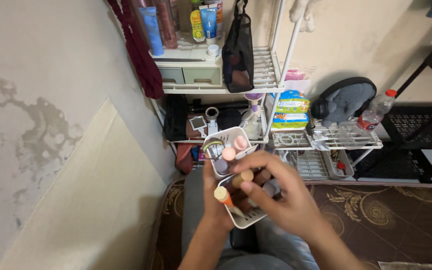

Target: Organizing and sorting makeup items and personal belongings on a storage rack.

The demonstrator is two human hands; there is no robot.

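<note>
Wire shelf rack (271, 70): it stands against the wall in front of the person. The top tier carries tubes and bottles on a small drawer unit (191, 75), and a black mesh bag (238, 52) hangs there. The lower tiers are full of small items, and a clear plastic bottle (376, 111) lies on the right part.

Dark patterned rug (386, 215): it covers the floor under the person's knees.

White organiser tray (226, 134): it is held up above the lap, between the rack and the body, tilted toward the camera. It is well filled; several tubes and round-capped sticks stand in its compartments.

Left hand (215, 197): it holds the tray from below and from the side. The fingers are curled around the tray wall and only partly visible.

Right hand (276, 192): it lies over the near part of the tray. The fingers are bent and close together, and the tips touch the caps of the sticks. Whether they really pinch one stick, I cannot tell.

Orange tube (222, 196): it leans out at the near left edge of the tray, not upright like the others.

Progress, as I judge it: most items already sit in the tray. The leaning tube and the sticks under the right hand do not look settled yet.
</note>
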